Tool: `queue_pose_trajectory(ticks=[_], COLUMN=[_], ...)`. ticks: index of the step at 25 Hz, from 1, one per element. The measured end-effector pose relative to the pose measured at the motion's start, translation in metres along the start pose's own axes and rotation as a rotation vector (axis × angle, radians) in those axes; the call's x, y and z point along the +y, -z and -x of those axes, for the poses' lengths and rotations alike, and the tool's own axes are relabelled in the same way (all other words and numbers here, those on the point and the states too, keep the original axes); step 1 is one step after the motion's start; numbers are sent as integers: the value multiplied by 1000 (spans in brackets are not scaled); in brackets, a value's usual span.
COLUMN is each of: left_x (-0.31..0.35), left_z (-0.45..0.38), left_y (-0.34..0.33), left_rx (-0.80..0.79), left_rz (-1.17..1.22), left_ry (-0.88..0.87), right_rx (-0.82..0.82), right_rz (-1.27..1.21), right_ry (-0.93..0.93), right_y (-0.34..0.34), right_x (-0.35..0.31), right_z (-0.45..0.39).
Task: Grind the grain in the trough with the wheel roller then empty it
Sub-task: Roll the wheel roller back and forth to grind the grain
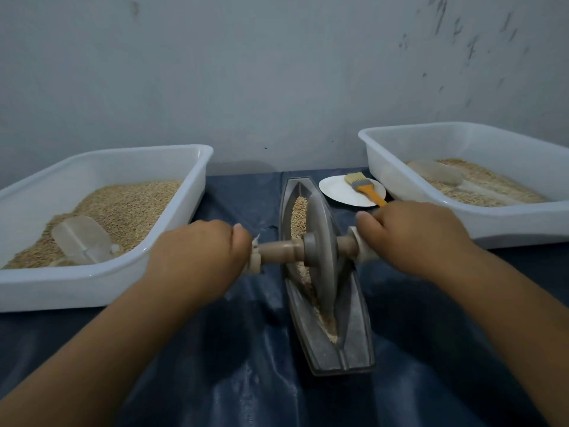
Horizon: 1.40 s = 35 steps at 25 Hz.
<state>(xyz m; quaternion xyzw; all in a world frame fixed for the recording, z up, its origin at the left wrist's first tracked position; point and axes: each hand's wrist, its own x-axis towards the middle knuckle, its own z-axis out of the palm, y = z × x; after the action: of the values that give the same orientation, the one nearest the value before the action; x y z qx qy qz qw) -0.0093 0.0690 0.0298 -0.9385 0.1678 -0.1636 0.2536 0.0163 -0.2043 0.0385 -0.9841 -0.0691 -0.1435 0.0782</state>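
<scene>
No text, label, brand, number or sign can be read on anything near the hands.

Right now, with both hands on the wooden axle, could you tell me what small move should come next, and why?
Probably roll the grey metal wheel roller away, toward the far end of the boat-shaped metal trough: whole tan grain lies heaped there, unground. The left hand and right hand already grip the axle's ends.

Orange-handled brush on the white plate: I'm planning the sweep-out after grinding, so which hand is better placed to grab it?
Right. The right hand sits just in front of the orange-handled brush; the left hand would cross over the grey metal trough.
</scene>
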Motion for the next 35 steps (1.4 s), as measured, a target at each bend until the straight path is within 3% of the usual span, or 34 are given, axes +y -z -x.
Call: queue_pose_trajectory(ticks=[4,8,10,13,17,19,21,22,25,29,33,35], left_x=[-9,0,-2,-9,-2,-2,-7,-7,1,-3,-2,2], left_z=[23,-14,-44,-69,-25,6,21,21,-2,-57,-46,-14], left_y=[5,-9,-16,-10,-2,7,9,9,-2,-11,-1,0], left_rx=[261,68,62,-14,-53,69,308,322,58,-27,-34,36], left_rz=[167,17,-80,-58,0,44,123,123,-32,-82,-18,-8], left_ry=[-133,36,149,130,55,-73,-170,-170,-11,138,119,22], right_rx=[-115,106,167,172,53,-41,-96,-104,-17,143,53,-10], right_rz=[44,47,23,-9,-30,1,40,35,22,55,46,12], right_ry=[26,-23,-65,-87,-13,0,1,-2,-43,-72,-39,-8], right_y=[26,-8,-25,-33,-14,6,20,21,1,-24,-21,-9], right_x=[7,-3,-5,-1,0,7,11,11,1,-3,0,2], right_z=[22,-11,-36,-51,-12,11,24,25,5,-45,-40,-14])
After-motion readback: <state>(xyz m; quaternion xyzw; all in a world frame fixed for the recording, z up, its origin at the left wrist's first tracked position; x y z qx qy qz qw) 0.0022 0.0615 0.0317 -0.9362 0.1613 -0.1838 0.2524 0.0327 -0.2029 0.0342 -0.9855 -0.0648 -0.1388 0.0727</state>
